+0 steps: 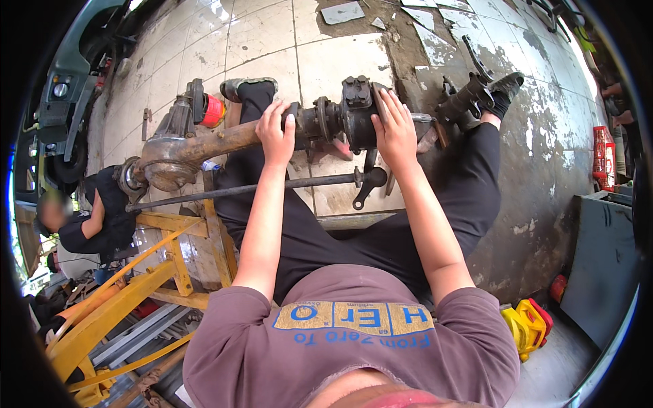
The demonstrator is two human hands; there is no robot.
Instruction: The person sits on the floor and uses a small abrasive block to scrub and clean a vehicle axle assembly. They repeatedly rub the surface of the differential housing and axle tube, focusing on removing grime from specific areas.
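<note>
A greasy vehicle axle [221,141] lies across in front of my legs, its rounded differential housing [166,162] at the left. My left hand [276,134] rests on the axle tube near its dark flange, fingers stretched out. At the right end, my right hand [394,131] lies with straight fingers against a dark plate [379,102] beside the steering knuckle [358,121]. Part of that plate is hidden under the palm. A long steering rod [272,187] runs below the axle, and a dark lever arm [369,183] hangs near its right end. Both hands touch the assembly.
Yellow metal frames [115,319] stand at lower left, near a seated person [102,214]. Another dark metal part [466,102] lies by my right foot. Broken tiles [343,13] lie ahead. A grey cabinet [602,251] and a yellow-red object [527,326] are at right.
</note>
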